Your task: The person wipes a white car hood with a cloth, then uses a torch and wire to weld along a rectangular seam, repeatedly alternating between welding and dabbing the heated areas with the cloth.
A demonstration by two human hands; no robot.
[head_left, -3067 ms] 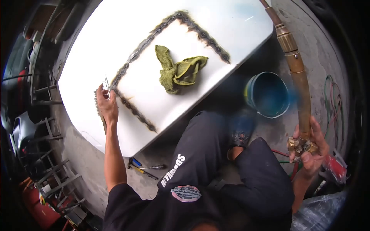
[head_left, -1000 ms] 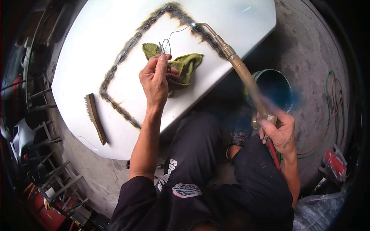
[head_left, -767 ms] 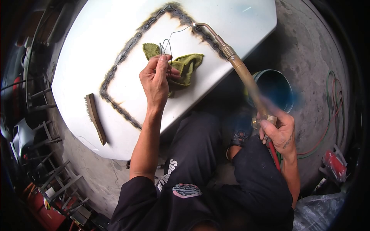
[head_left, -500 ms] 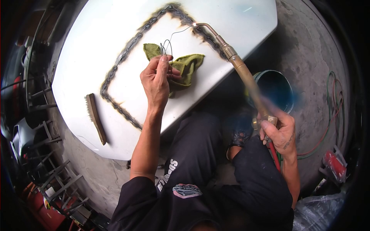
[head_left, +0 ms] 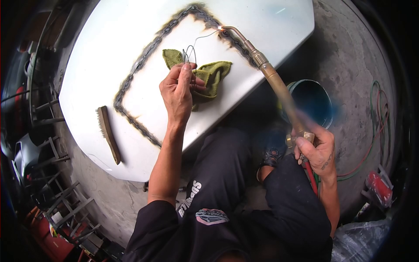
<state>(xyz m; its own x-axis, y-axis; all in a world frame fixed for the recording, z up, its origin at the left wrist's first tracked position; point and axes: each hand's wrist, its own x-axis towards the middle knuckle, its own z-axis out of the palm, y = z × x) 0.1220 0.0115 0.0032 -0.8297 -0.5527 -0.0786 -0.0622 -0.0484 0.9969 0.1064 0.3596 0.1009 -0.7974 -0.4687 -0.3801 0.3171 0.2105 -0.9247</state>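
Note:
My right hand [head_left: 318, 148] is closed round the valve end of a brass gas torch [head_left: 276, 83]. The torch's bent copper tip ends in a bright spot on a metal chain [head_left: 150, 48], which lies in an angular outline on a white panel [head_left: 87, 87]. Scorch marks border the chain. Between thumb and fingers, my left hand [head_left: 178, 89] pinches a coil of thin wire [head_left: 190, 53]; its free end reaches the bright spot. Beneath and beside this hand lies a crumpled green cloth [head_left: 214, 76].
On the panel's left part rests a wire brush [head_left: 108, 134] with a wooden handle. A bucket [head_left: 312, 102] stands on the concrete floor beside the panel's right edge. Green and red hoses [head_left: 379, 122] trail at the right. Metal racks [head_left: 56, 174] line the left side.
An orange glow shows on the chain by the torch tip now. Both hands, the torch and the wire keep nearly the same place.

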